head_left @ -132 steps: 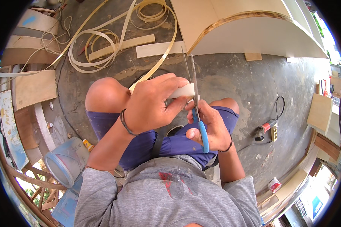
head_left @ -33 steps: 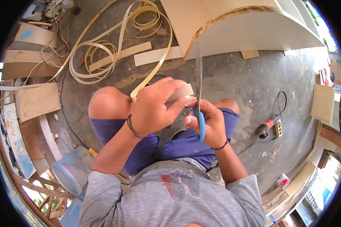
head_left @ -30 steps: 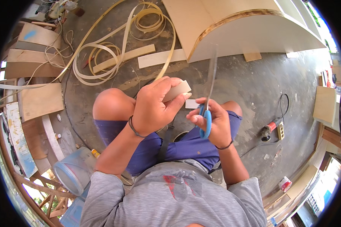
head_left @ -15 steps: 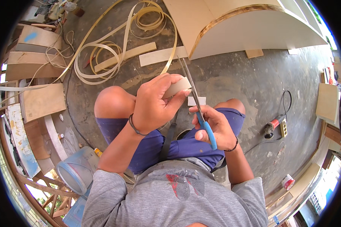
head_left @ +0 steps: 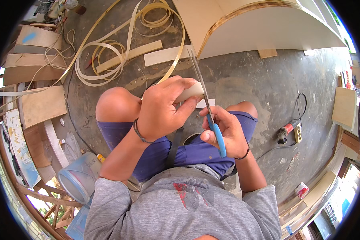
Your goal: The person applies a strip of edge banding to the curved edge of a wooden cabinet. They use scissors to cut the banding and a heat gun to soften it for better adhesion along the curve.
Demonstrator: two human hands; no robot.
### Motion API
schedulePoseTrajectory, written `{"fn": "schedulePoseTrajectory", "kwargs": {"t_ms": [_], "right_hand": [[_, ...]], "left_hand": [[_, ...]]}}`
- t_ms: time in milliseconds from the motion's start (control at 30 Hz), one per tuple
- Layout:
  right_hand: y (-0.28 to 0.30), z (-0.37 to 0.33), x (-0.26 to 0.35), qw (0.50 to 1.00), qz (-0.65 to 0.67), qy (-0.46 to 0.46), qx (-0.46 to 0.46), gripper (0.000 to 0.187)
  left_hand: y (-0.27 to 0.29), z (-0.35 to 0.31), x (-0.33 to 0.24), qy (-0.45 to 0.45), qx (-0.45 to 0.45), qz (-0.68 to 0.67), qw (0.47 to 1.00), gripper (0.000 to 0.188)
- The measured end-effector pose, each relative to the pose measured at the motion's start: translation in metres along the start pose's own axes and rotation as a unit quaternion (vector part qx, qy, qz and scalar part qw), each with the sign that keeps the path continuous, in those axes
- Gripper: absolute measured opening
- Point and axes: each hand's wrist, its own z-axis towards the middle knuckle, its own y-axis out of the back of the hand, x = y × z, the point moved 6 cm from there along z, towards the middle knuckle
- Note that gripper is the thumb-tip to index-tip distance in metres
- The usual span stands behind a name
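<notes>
The left hand is curled around the end of a pale edge-banding strip, pinching it between thumb and fingers just above the knees. The strip runs up and away from that hand toward loose coils of the same banding lying on the concrete floor, well beyond the left hand.

The right hand is closed around the blue handles of a pair of scissors, thumb and fingers through the grips. The long metal blades point up and away from the right hand, crossing the strip's end right beside the left hand's fingertips; whether the blades are parted or closed is hard to tell.

A small white offcut lies on the floor just behind the blades. Far beyond both hands stands a curved plywood cabinet piece. To the right of the right hand, well apart, an angle grinder lies beside a power strip. Below the left forearm sits a translucent plastic bucket.
</notes>
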Motion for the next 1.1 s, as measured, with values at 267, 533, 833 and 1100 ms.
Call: {"fn": "schedulePoseTrajectory", "kwargs": {"t_ms": [267, 533, 833, 1100], "right_hand": [[0.001, 0.0006, 0.0018, 1.0, -0.002, 0.004, 0.016, 0.062], [0.0003, 0.0002, 0.0035, 1.0, -0.01, -0.01, 0.02, 0.066], [0.0012, 0.0009, 0.0023, 0.998, -0.02, -0.043, 0.044, 0.074], [0.0029, 0.0012, -0.0001, 0.997, -0.036, -0.044, 0.045, 0.066]], "left_hand": [[-0.0001, -0.0007, -0.0024, -0.004, 0.001, 0.007, 1.0, 0.025], [0.0, -0.0017, -0.0035, 0.011, 0.033, 0.01, 0.999, 0.025], [-0.0017, -0.0012, -0.0033, -0.004, 0.008, 0.008, 1.0, 0.022], [-0.0021, -0.0013, -0.002, -0.016, 0.034, 0.014, 0.999, 0.025]]}}
